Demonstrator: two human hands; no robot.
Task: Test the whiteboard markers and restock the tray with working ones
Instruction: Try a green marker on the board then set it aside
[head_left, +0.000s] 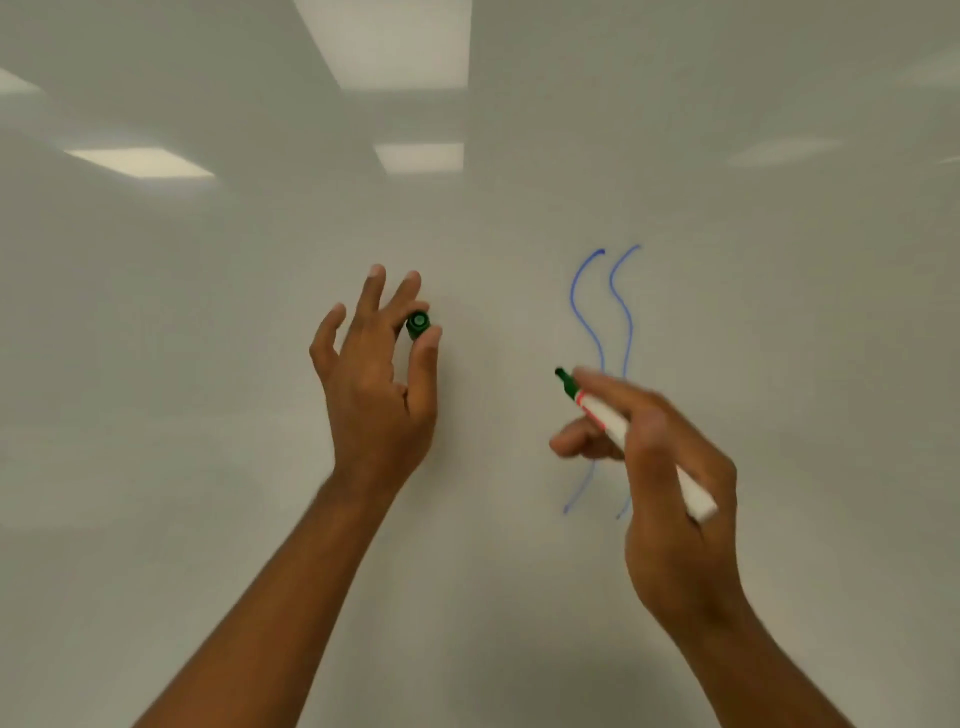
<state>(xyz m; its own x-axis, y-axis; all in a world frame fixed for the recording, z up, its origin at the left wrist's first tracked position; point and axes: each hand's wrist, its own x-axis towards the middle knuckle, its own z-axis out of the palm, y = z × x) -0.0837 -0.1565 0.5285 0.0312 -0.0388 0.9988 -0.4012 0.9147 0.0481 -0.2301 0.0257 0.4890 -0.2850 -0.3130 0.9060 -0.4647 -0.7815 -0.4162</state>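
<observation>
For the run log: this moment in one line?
left hand: pinches green cap | right hand: holds uncapped green marker | whiteboard: two blue lines

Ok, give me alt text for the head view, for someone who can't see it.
A person's right hand holds an uncapped green marker near a whiteboard, tip close to two wavy blue lines. The left hand pinches the green cap between thumb and finger.

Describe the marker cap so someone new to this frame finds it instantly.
Start at the whiteboard that fills the view and find the left hand raised near its middle, left of two wavy blue lines. Pinched between its thumb and fingers is the cap, a short dark green stub seen end-on. The marker in the right hand is long and white-bodied.
</observation>
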